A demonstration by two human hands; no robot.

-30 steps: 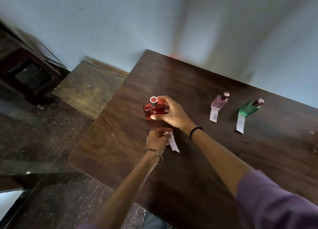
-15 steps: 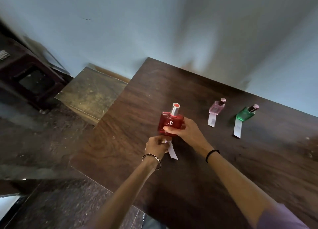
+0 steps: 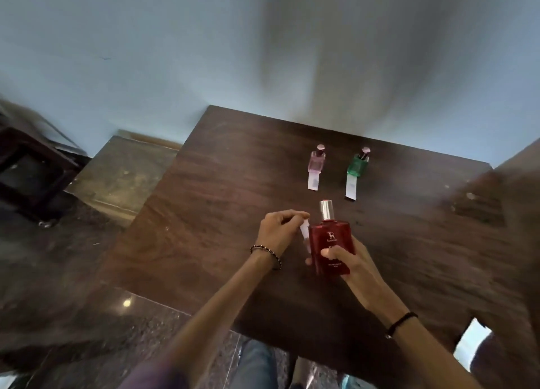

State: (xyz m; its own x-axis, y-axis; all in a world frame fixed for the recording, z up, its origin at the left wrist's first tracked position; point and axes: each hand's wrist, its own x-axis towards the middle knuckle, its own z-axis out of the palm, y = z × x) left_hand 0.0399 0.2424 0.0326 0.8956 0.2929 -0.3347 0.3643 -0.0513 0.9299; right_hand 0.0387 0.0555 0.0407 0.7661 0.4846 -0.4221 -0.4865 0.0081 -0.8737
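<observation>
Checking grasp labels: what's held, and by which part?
Right hand grips red perfume bottle by its lower body; left hand pinches white paper strip at its top end.

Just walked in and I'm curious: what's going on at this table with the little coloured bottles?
A person is testing perfumes. The right hand grips a red perfume bottle upright, its silver top pointing away. The left hand pinches a white paper strip right beside it. Farther back on the wooden table stand a pink bottle and a green bottle, each with a paper strip lying in front of it.
</observation>
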